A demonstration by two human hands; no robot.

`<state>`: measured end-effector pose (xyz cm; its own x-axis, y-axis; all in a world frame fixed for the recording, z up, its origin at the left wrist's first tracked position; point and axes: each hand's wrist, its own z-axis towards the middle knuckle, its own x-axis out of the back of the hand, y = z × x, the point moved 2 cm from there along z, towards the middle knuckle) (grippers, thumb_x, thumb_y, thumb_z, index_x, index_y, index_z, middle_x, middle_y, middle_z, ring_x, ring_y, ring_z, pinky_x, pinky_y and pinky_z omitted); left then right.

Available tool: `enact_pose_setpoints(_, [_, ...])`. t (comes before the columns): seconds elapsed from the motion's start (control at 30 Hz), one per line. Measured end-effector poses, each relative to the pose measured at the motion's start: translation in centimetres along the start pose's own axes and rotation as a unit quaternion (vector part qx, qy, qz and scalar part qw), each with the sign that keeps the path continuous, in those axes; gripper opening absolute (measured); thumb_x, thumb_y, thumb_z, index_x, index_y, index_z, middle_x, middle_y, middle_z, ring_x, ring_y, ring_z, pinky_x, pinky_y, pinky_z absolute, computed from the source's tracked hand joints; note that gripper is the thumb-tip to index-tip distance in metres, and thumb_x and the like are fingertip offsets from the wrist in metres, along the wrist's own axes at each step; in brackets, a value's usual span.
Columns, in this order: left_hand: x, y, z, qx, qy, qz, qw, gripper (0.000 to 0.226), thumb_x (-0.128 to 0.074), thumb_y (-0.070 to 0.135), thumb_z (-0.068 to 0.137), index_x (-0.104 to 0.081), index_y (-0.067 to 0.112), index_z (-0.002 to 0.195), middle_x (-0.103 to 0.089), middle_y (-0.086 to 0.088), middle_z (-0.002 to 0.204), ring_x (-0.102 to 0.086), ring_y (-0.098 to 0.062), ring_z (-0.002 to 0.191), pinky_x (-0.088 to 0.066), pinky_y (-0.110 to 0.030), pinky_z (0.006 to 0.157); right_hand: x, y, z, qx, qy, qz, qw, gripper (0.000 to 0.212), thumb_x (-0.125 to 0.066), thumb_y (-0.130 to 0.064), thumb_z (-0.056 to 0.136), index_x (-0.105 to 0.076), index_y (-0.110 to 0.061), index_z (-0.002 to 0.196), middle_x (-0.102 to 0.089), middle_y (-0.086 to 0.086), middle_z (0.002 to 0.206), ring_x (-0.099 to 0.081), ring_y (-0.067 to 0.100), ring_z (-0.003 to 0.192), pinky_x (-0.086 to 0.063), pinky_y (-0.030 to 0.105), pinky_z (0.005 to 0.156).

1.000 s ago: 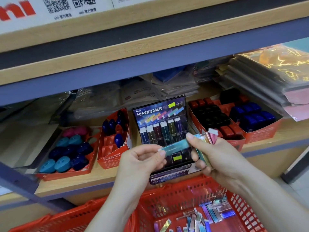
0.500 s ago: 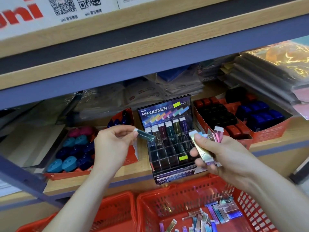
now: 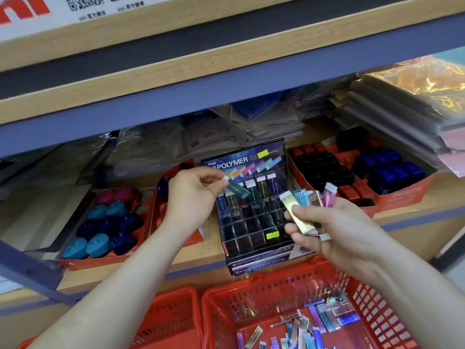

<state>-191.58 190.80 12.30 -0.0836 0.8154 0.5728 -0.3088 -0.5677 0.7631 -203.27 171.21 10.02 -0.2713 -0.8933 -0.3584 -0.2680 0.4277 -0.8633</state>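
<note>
A black Hi-Polymer eraser display box (image 3: 251, 238) stands on the wooden shelf, with slim metallic erasers upright in its upper slots. My left hand (image 3: 193, 197) pinches a teal slim eraser (image 3: 237, 190) by its white end, just above the display's top rows. My right hand (image 3: 334, 233) grips a fan of several slim erasers (image 3: 302, 205) in gold, blue, rose and pink, to the right of the display.
A red basket (image 3: 289, 283) below holds several loose metallic erasers (image 3: 312, 326); a second red basket (image 3: 176, 313) is to its left. Orange trays of sharpeners (image 3: 105, 222) and of black and blue blocks (image 3: 382, 172) flank the display. Wrapped stationery packs (image 3: 402, 109) lie behind.
My left hand took the teal eraser from my right hand, swung left, then carried it right to the display's top rows. My right hand stayed beside the display holding its bunch.
</note>
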Motion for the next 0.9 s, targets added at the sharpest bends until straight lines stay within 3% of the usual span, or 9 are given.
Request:
enact_pose_setpoints(0.13, [-2.3,0.5,0.7,-0.028,-0.041,0.037,0.998,0.012,-0.074,0.017,0.085,-0.076,0.019,0.096,-0.069,0.013,0.083,-0.064,-0.002,0.08,-0.055,-0.025,0.082,0.0,-0.2,0.0,0.018,0.018,-0.02,0.999,0.016,-0.067,-0.015,0.089,-0.067,0.001,0.088,-0.067,0.009,0.07,-0.06,0.012,0.051,-0.044,0.017,0.037])
enact_pose_setpoints(0.27, [-3.4,1.2,1.0,-0.092,-0.067,0.13,0.985,0.022,-0.068,0.02,0.09,-0.073,0.016,0.111,-0.072,0.004,0.097,-0.064,-0.009,0.089,-0.053,-0.03,0.091,0.2,-0.2,0.2,0.031,0.023,-0.014,0.999,0.015,-0.068,-0.018,0.087,-0.064,-0.004,0.086,-0.058,0.004,0.065,-0.045,0.008,0.046,-0.03,0.014,0.033])
enact_pose_setpoints(0.37, [-4.2,1.4,1.4,-0.143,-0.09,0.192,0.967,0.023,-0.065,0.02,0.092,-0.072,0.015,0.113,-0.072,-0.001,0.107,-0.064,-0.014,0.098,-0.051,-0.034,0.095,0.2,-0.2,0.3,0.027,0.027,-0.007,0.999,0.016,-0.067,-0.015,0.088,-0.061,-0.003,0.096,-0.053,0.002,0.065,-0.046,0.009,0.048,-0.033,0.014,0.034])
enact_pose_setpoints(0.53, [-6.0,0.8,1.2,-0.213,-0.11,0.304,0.922,0.021,-0.058,0.02,0.095,-0.07,0.009,0.108,-0.062,-0.004,0.103,-0.056,-0.021,0.102,-0.047,-0.032,0.087,0.3,-0.3,0.0,0.014,0.025,-0.018,0.999,0.012,-0.064,-0.007,0.091,-0.062,0.001,0.1,-0.061,0.007,0.07,-0.062,0.012,0.053,-0.048,0.018,0.041])
enact_pose_setpoints(0.67, [-6.0,1.4,1.0,-0.215,-0.108,0.344,0.908,0.025,-0.058,0.024,0.095,-0.067,0.012,0.115,-0.062,-0.003,0.11,-0.053,-0.022,0.108,-0.044,-0.032,0.089,0.3,-0.2,-0.2,0.01,0.029,-0.037,0.999,0.008,-0.065,-0.004,0.09,-0.063,-0.002,0.097,-0.061,0.005,0.065,-0.058,0.009,0.047,-0.04,0.016,0.036])
enact_pose_setpoints(0.73, [-5.2,2.4,0.1,-0.184,-0.08,0.275,0.94,0.024,-0.057,0.028,0.096,-0.068,0.016,0.113,-0.066,0.001,0.107,-0.057,-0.015,0.1,-0.045,-0.028,0.089,0.3,-0.1,-0.2,0.012,0.026,-0.035,0.999,0.004,-0.066,-0.003,0.089,-0.063,-0.003,0.092,-0.057,0.001,0.057,-0.051,0.009,0.046,-0.033,0.015,0.034])
enact_pose_setpoints(0.8, [-4.5,3.7,-1.8,-0.103,-0.081,0.116,0.985,0.02,-0.056,0.029,0.096,-0.073,0.018,0.098,-0.071,0.005,0.088,-0.062,-0.009,0.079,-0.05,-0.026,0.082,0.2,0.0,-0.1,0.019,0.025,-0.033,0.999,0.004,-0.068,-0.003,0.087,-0.064,-0.006,0.088,-0.057,-0.002,0.057,-0.046,0.008,0.047,-0.029,0.014,0.034])
enact_pose_setpoints(0.83, [-4.3,4.2,-2.9,-0.045,-0.111,0.017,0.993,0.02,-0.058,0.029,0.095,-0.074,0.018,0.092,-0.071,0.005,0.079,-0.063,-0.008,0.07,-0.053,-0.027,0.076,0.1,0.1,0.0,0.023,0.022,-0.034,0.999,0.005,-0.069,-0.004,0.086,-0.066,-0.007,0.088,-0.058,-0.003,0.057,-0.044,0.008,0.047,-0.027,0.014,0.034])
enact_pose_setpoints(0.9, [-4.2,4.8,-5.2,0.049,-0.175,-0.136,0.974,0.014,-0.064,0.029,0.092,-0.074,0.021,0.097,-0.071,0.005,0.076,-0.065,-0.009,0.066,-0.057,-0.027,0.068,-0.1,0.2,0.1,0.028,0.01,-0.035,0.999,0.007,-0.071,-0.006,0.084,-0.069,-0.006,0.091,-0.059,-0.004,0.059,-0.041,0.007,0.047,-0.025,0.014,0.036])
